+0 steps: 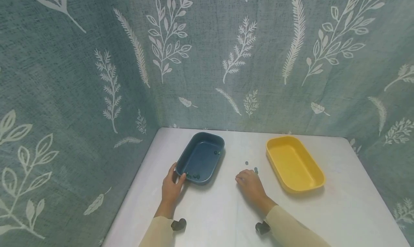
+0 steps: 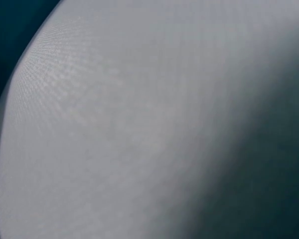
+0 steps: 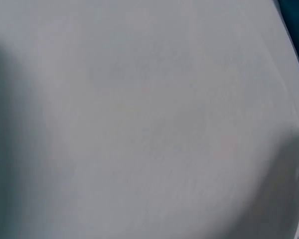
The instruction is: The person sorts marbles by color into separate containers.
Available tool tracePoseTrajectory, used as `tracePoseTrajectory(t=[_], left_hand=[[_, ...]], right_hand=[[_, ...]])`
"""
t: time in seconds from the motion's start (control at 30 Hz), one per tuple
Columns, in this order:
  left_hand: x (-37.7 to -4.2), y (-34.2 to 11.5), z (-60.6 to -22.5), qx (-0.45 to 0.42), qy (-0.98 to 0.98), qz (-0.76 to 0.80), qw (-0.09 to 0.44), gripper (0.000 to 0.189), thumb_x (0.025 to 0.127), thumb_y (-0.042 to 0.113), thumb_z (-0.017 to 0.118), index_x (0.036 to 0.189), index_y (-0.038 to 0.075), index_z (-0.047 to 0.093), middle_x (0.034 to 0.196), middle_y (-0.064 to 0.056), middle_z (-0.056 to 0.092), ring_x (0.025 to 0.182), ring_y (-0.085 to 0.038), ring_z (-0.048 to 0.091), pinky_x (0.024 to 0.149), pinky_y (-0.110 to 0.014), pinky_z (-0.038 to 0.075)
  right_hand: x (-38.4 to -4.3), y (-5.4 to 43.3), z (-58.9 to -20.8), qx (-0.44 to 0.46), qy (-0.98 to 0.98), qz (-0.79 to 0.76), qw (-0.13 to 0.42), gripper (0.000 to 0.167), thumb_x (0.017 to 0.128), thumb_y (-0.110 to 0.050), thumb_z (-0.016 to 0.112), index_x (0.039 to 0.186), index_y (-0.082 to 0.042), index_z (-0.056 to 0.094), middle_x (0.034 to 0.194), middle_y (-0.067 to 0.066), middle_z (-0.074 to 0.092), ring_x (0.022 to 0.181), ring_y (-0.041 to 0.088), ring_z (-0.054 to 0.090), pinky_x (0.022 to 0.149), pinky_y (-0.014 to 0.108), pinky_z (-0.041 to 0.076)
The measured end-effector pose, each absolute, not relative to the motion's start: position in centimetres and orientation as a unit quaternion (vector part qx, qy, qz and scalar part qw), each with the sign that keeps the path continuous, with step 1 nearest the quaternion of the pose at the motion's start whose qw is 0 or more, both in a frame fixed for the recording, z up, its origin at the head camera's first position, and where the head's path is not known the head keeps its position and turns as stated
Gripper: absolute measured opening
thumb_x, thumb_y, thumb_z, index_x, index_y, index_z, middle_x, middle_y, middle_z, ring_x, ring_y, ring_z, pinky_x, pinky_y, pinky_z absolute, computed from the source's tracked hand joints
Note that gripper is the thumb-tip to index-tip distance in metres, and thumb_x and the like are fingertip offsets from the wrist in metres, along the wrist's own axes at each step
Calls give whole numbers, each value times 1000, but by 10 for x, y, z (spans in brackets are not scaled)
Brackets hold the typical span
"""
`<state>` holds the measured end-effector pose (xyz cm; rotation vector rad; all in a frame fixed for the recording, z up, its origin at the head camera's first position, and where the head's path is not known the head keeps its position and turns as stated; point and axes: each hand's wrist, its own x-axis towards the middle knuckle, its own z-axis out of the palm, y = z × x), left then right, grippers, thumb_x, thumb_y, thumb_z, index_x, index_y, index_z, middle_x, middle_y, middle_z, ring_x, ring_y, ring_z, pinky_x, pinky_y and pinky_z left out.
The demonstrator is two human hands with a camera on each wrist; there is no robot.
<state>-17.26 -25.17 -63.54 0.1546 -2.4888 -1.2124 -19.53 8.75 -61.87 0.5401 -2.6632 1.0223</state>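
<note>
My left hand [image 1: 171,187] holds the near left corner of a blue rectangular tray [image 1: 202,157], thumb over the rim and fingers along the outer side. Several small dark green pieces, like glass pebbles [image 1: 196,176], lie at the tray's near end, and a few [image 1: 216,152] lie near its right wall. Over the white table, my right hand [image 1: 251,185] reaches down with bent fingers; whether it pinches a pebble I cannot tell. Just beyond its knuckles lie small blue-green pebbles [image 1: 256,169], and a single grey-blue pebble [image 1: 247,163] lies farther back.
A yellow rectangular tray [image 1: 292,164] stands right of my right hand. The white table [image 1: 223,218] ends at a leaf-patterned cloth [image 1: 207,78] at the back and sides. Both wrist views show mostly blurred white tabletop [image 2: 129,109].
</note>
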Motion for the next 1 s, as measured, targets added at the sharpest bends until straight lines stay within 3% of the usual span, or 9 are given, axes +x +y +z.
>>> tracePoseTrajectory(t=[0.17,0.4,0.6,0.77,0.87,1.0], left_hand=[[-174,-246,-633,54,-881,-435,176,66,93,40,65,149,19,38,148,-11,43,136,-36,38,110,-55,27],[-176,-246,-629,60,-880,-447,152,67,94,41,64,151,20,35,150,-10,41,138,-34,35,112,-53,24],[-173,-257,-627,69,-872,-466,131,69,96,43,60,153,21,29,148,-18,42,138,-41,32,111,-59,21],[-170,-258,-622,68,-875,-461,130,69,95,47,59,151,18,32,134,-19,55,124,-40,49,103,-60,35],[-171,-254,-617,68,-876,-452,154,69,93,48,61,148,13,38,128,-18,58,115,-35,55,95,-57,43],[-171,-246,-608,87,-880,-423,196,63,92,41,66,143,11,45,126,-15,60,112,-31,54,92,-55,43]], right_hand=[[-193,107,-616,155,-904,383,109,7,92,-16,66,94,-15,72,99,-5,66,102,22,57,97,46,41],[-191,125,-601,154,-895,392,152,5,91,-15,69,93,-17,72,100,-5,66,101,18,56,92,39,45],[-183,139,-582,153,-893,378,188,8,91,-16,70,98,-13,73,101,-5,66,102,17,57,93,39,48],[-180,163,-568,161,-882,366,248,10,85,-9,75,95,-11,73,98,-2,66,98,18,58,87,36,49],[-177,182,-563,159,-874,364,280,12,81,-4,77,92,-8,73,95,0,67,96,20,58,84,32,47],[-175,208,-561,168,-854,368,327,14,77,2,78,89,-5,73,92,5,68,93,26,59,81,29,46]])
